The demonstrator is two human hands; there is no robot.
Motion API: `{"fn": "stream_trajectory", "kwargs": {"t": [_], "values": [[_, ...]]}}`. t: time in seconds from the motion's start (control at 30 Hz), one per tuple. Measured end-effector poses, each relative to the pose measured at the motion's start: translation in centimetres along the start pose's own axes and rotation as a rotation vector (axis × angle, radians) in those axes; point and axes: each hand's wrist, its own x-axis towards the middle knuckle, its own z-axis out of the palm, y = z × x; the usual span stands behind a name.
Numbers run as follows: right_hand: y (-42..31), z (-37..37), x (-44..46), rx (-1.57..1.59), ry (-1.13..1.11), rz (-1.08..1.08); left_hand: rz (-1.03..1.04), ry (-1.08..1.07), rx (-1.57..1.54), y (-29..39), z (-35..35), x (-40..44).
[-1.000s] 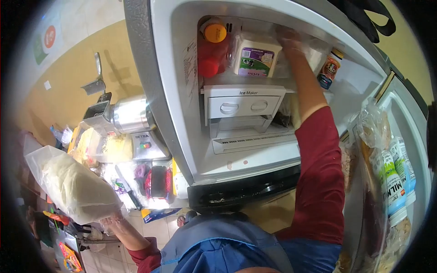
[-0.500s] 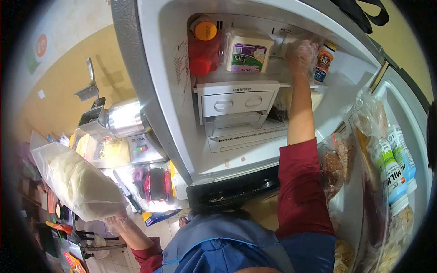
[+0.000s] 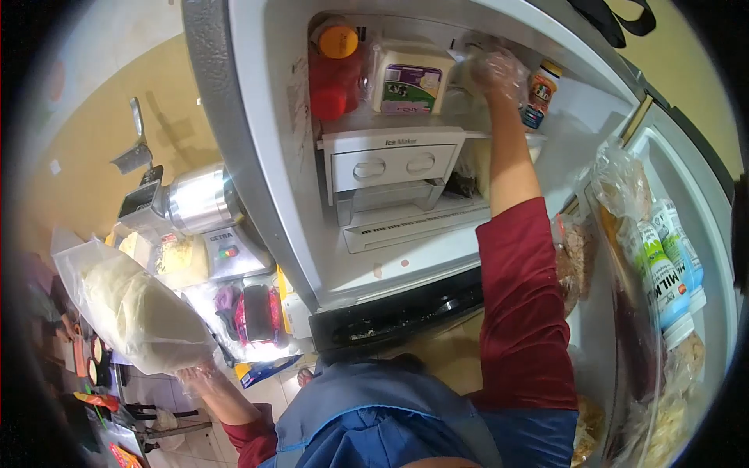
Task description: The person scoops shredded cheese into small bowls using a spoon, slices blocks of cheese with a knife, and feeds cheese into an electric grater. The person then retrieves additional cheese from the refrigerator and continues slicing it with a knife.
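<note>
My left hand [image 3: 199,376], in a clear plastic glove, is closed on the lower end of a large clear plastic bag [image 3: 129,308] with a pale, soft-looking mass inside. It holds the bag out to the left, away from the fridge. My right hand [image 3: 499,74], also gloved in clear plastic, reaches onto the upper freezer shelf. Its fingers look curled beside a pale item [image 3: 468,72]; what they grip is partly hidden and blurred. Right of this hand stands a bottle with a yellow cap [image 3: 541,95], and to its left a white tub with a purple and green label [image 3: 412,82].
A red container with an orange lid [image 3: 335,74] stands at the shelf's left. Below is an ice maker [image 3: 396,162]. The open door [image 3: 722,168] at right holds milk bottles [image 3: 662,273] and bags. A metal grating machine [image 3: 199,207] stands on the left counter.
The camera view has shifted slightly, so the freezer contents sit a little further up and left. My right hand stays at the back of the shelf; my left hand still holds the bag.
</note>
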Motion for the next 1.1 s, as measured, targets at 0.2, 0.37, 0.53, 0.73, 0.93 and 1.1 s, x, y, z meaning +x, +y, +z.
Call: {"fn": "stream_trajectory", "kwargs": {"t": [0.2, 0.37, 0.53, 0.73, 0.93, 1.1], "values": [[-5.7, -9.7, -4.1, 0.302, 0.229, 0.334, -0.016, -0.016, -0.015, -0.2, 0.2, 0.2], [-5.1, -8.3, -4.3, 0.565, 0.205, 0.692, -0.004, -0.041, 0.002, 0.6, 1.1, 0.2], [-3.7, -10.4, -4.0, 0.501, -0.197, 0.570, 0.012, -0.048, 0.023, 1.0, 1.9, -0.1], [-5.6, -12.5, -5.0, 0.758, -0.146, 0.780, 0.027, -0.065, 0.037, 1.1, 2.8, -0.1], [-4.2, -7.8, -4.1, 0.865, 0.073, 0.606, 0.018, -0.048, 0.055, -0.7, 3.8, 0.1], [-4.3, -15.2, -8.3, 0.968, 0.087, 0.508, 0.002, -0.050, 0.088, -3.8, 5.3, -0.1]]}}
